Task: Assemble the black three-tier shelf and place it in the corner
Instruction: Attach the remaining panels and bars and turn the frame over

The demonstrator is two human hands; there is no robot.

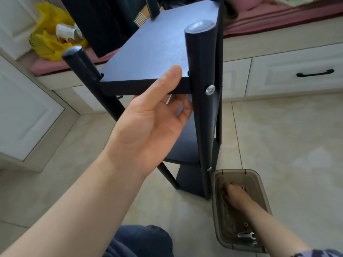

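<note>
Black throughout, the three-tier shelf (148, 52) is seen standing on the pale tiled floor (278, 136), in front of a low cream cabinet whose drawer carries a dark handle (315, 73). Its round posts rise past the uppermost board; the near right post (201, 71) and the near left post (81, 62) are each capped with a grey disc. A silver screw head (210, 89) is set into the right post, level with the top board's edge.

The front edge of that top board is held by the left hand (148, 123): the thumb is laid on the upper face and the fingers are tucked beneath, so the grip is closed on the board.

Just beside the shelf's near right foot, a translucent brown plastic box (233, 171) is placed on the floor. The right hand (234, 196) is lowered into its far end, fingers down among small metal parts; whether its grip is closed on anything cannot be told. A small wrench (246, 235) is seen at the near end of the box.

A pink cushion (278, 13) is spread along the cabinet top, and a yellow plastic bag (46, 39) with a paper cup (66, 33) in it is left at the cushion's far left end. A knee in dark blue cloth (141, 240) is seen at the bottom edge of the view.
</note>
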